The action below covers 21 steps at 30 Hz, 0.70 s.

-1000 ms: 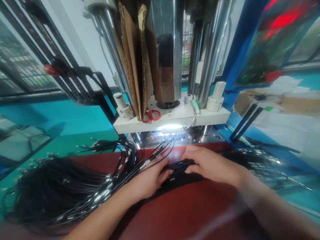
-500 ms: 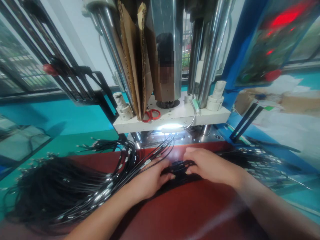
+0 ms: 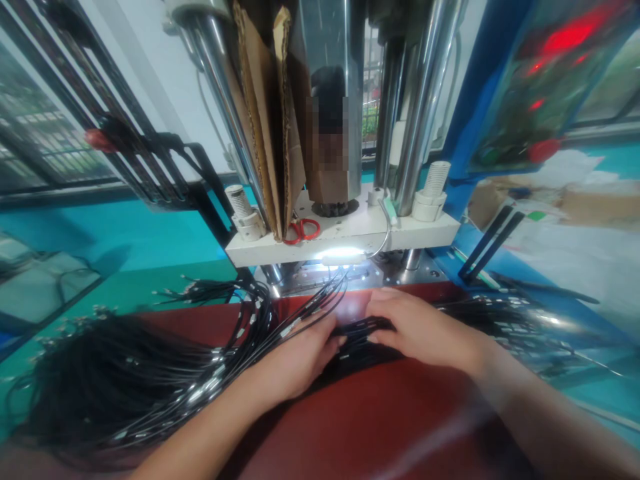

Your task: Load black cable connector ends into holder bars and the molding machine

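My left hand (image 3: 305, 353) is closed around black cables (image 3: 357, 333) at the middle of the red-brown work surface (image 3: 380, 413). From the right, my right hand (image 3: 413, 327) grips the same cables with thumb and fingers; a short stretch of them runs between both hands. A thin group of cables (image 3: 320, 300) rises past my left hand to the lit gap of the press. To the left lies a large bundle of black cables (image 3: 120, 373) with pale tags and metal ends. More cables (image 3: 505, 320) lie beyond my right wrist.
Ahead stands a press with a white plate (image 3: 345, 230) and a bright lamp (image 3: 343, 255) under it. Red-handled scissors (image 3: 303, 231) and upright cardboard (image 3: 273, 133) rest on the plate. A control panel (image 3: 540, 87) with red lights is at upper right.
My hands have shifted slightly on the cables, the left fingers drawing in a little. The strands between the hands show more clearly. The bundles and press look the same.
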### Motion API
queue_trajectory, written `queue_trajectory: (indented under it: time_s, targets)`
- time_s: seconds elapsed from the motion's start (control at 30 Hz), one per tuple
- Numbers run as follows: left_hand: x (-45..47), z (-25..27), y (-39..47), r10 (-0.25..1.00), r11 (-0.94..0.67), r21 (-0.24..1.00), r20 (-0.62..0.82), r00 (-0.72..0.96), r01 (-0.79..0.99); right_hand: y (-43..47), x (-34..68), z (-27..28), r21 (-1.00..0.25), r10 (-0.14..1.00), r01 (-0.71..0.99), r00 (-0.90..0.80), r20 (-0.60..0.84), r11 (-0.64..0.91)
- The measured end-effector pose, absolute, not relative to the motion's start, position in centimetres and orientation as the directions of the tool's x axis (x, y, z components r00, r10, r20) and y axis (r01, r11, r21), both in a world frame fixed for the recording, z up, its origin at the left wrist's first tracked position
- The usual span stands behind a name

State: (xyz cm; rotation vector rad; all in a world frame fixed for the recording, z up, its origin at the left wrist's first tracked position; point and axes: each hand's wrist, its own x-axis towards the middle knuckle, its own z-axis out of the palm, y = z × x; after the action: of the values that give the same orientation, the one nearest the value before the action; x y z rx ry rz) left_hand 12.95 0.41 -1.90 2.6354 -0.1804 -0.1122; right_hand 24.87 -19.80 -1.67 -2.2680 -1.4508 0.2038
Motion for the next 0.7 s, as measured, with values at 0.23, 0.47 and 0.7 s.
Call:
queue_trajectory:
  time_s: [0.23, 0.47, 0.7]
  targets:
    - [13.0, -2.4, 0.4, -0.151, -0.87, 0.481, -0.047, 0.987, -0.111, -19.8, 24.9, -2.1, -0.387, 0.881, 0.825, 0.468, 0.063, -0.411]
    - [13.3, -3.3, -0.2, -0.068, -0.901, 0.431, -0.019, 0.997, -0.053, -19.5, 25.0, -2.8, -0.384, 0.878, 0.827, 0.472, 0.078, -0.41]
    - [13.2, -3.2, -0.5, -0.051, -0.89, 0.454, -0.01, 0.999, -0.041, -19.6, 24.9, -2.7, -0.385, 0.883, 0.834, 0.461, 0.092, -0.395]
